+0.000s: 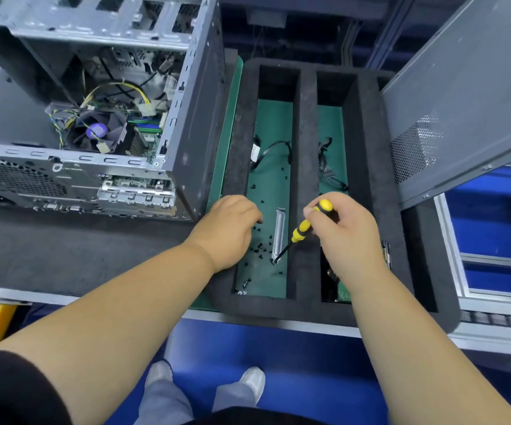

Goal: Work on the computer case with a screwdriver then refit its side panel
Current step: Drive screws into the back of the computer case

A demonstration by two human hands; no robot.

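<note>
Two hands are at the black foam tray [306, 185]: the yellow-and-black screwdriver [305, 230] is clenched in the right hand [344, 231], its tip on a tiny black screw [273, 262], likely light and easily dropped. Beside it, the left hand [228, 228] rests curled; any hold is hidden. Farther left stands the open grey computer case [94, 118]; rightward leans the stiff grey metal side panel [463, 118].

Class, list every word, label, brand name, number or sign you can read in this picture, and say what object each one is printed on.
No text can be read anywhere in this view.
Fan sticker inside the computer case: purple label, print too blurred to read.
Rear panel of the case: any port markings too small to read.
Screwdriver in the right hand: no marking visible.
Side panel: plain metal, no label visible.
</note>
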